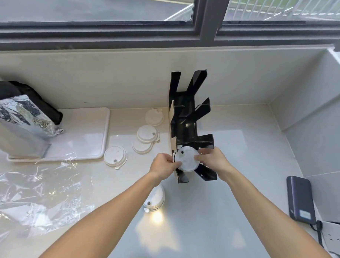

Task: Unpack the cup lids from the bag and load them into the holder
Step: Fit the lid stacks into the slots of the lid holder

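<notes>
Both hands hold one white lid (186, 160) over the near end of the black holder (190, 128). The left hand (163, 163) pinches its left edge and the right hand (212, 159) pinches its right edge. To do this step well, I think the lid should stay level and centred between the side arms, then go down slowly. More lids (147, 136) lie on the counter (243, 165) just left of the holder, and the clear bag (32, 195) lies far left.
</notes>
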